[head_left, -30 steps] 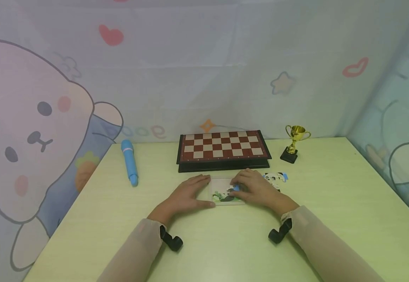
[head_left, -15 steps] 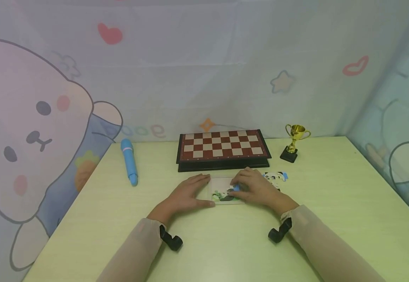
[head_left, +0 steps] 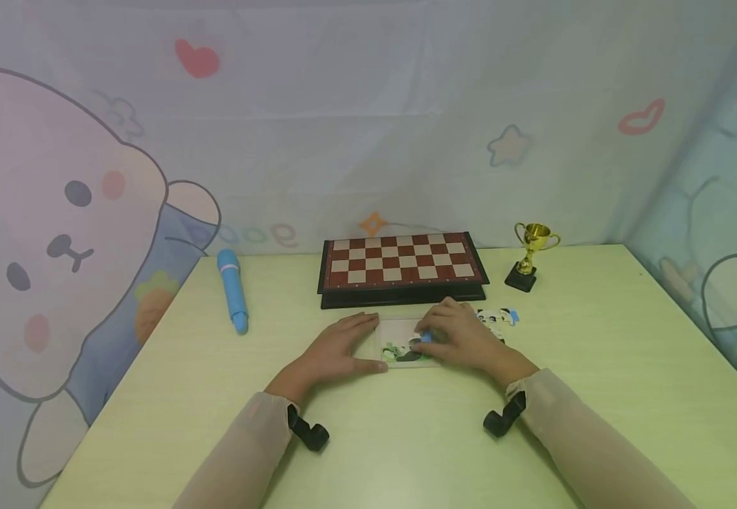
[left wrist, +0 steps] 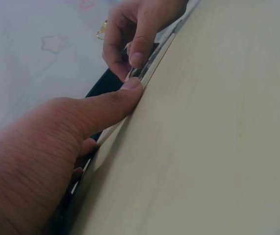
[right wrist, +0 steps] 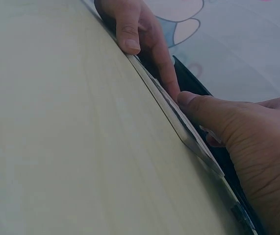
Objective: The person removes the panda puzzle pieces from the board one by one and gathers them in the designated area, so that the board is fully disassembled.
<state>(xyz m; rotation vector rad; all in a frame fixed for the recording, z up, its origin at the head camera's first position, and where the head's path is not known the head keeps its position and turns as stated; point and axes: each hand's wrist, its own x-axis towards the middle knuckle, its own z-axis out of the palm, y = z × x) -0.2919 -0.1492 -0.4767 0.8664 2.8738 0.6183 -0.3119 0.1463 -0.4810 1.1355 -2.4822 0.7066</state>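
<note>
A small jigsaw puzzle tray [head_left: 400,330] lies flat on the table, with green, black and blue pieces in its lower part. My left hand [head_left: 340,351] holds the tray's left end, thumb at the near corner and fingers at the far corner. Over the tray's right side, my right hand [head_left: 460,339] pinches a puzzle piece [head_left: 426,338] with blue on it between thumb and fingers, low against the tray. The hand hides part of that piece. Loose panda puzzle pieces [head_left: 498,318] lie just beyond my right hand, partly covered by it.
A folding chessboard [head_left: 403,268] stands right behind the tray. At the back right is a gold trophy cup [head_left: 533,247] on a black base. A blue microphone-shaped stick [head_left: 233,291] lies at the left. A printed cloth [head_left: 343,127] hangs behind the table [head_left: 393,445].
The head view has tilted very slightly. Both hands stay in place on the tray, the right fingers still at the same piece.
</note>
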